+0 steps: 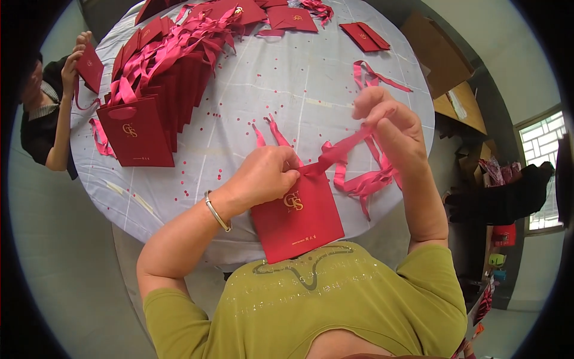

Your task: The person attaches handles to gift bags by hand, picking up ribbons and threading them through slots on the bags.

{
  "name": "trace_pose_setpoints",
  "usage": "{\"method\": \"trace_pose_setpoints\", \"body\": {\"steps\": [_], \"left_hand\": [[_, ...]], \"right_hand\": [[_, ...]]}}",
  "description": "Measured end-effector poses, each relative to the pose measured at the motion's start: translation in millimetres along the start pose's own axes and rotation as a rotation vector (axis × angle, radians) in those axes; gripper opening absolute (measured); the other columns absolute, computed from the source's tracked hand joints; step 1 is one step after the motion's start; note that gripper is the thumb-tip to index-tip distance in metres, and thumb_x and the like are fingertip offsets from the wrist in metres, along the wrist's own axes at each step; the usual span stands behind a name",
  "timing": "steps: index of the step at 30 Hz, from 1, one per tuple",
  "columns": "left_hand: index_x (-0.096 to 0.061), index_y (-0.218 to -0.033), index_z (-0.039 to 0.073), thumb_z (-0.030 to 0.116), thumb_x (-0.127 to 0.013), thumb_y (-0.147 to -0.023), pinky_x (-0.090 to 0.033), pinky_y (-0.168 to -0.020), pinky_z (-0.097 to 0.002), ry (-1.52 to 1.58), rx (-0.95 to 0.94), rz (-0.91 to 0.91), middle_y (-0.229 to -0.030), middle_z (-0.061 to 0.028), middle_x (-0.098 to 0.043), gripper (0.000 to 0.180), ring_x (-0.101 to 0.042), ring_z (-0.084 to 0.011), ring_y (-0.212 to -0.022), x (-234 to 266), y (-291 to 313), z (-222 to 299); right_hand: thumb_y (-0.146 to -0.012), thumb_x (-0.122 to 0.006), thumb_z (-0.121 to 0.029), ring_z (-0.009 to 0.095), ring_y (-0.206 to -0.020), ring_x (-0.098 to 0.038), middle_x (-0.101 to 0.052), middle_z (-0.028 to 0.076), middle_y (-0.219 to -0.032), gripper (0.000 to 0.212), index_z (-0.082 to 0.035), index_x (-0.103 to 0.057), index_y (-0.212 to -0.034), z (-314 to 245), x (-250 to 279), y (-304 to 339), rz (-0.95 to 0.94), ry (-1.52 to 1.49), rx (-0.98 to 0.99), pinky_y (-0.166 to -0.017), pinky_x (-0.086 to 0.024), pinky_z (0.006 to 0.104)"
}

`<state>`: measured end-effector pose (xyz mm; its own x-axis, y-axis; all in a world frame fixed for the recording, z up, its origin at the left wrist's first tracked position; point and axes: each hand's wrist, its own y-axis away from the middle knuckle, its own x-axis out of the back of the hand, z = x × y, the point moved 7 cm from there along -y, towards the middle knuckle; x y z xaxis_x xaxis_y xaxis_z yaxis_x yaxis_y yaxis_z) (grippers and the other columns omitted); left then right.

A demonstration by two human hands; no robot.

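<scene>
A red paper gift bag (308,224) with gold print lies at the table's near edge, against my body. My left hand (260,176) is closed on its top edge, thumb and fingers pinching the rim. From that rim a pink ribbon (347,146) stretches up to the right, pulled fairly taut. Its other end is between the thumb and fingers of my right hand (394,122), raised over the table. Two ribbon ends (276,133) stick out beyond the bag, past my left hand. Loose pink ribbons (373,182) lie in a tangle beside the bag, below my right hand.
A long row of red bags with ribbon handles (143,134) stands on the left of the round, cloth-covered table (287,72). More flat bags (293,19) lie at the far side. Small red dots are scattered about. Another person (54,107) holds a bag at the left.
</scene>
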<state>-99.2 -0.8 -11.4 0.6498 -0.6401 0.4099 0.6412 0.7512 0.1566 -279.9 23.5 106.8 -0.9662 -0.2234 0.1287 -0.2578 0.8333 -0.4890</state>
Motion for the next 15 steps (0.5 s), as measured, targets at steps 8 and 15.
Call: {"method": "trace_pose_setpoints", "body": {"steps": [8, 15], "left_hand": [[-0.063, -0.102, -0.004, -0.003, -0.053, -0.088, -0.046, -0.047, -0.0265, 0.087, 0.008, -0.207, -0.072, -0.0061, -0.066, 0.017, -0.060, -0.0100, -0.052, 9, 9, 8], [-0.059, -0.108, -0.002, 0.000, -0.054, -0.090, -0.046, -0.046, -0.0257, 0.183, 0.190, -0.237, -0.071, -0.0072, -0.065, 0.018, -0.063, -0.0119, -0.053, 19, 13, 6]], "right_hand": [[-0.086, -0.063, 0.004, 0.026, -0.082, -0.064, -0.064, 0.013, -0.096, 0.026, -0.001, -0.064, -0.112, 28, -74, 19, -0.376, 0.456, -0.113, -0.068, -0.052, 0.0323], [-0.086, -0.064, 0.002, 0.030, -0.083, -0.063, -0.063, 0.013, -0.094, 0.024, 0.000, -0.065, -0.109, 48, -77, 31, -0.327, 0.618, -0.088, -0.069, -0.052, 0.0362]]}}
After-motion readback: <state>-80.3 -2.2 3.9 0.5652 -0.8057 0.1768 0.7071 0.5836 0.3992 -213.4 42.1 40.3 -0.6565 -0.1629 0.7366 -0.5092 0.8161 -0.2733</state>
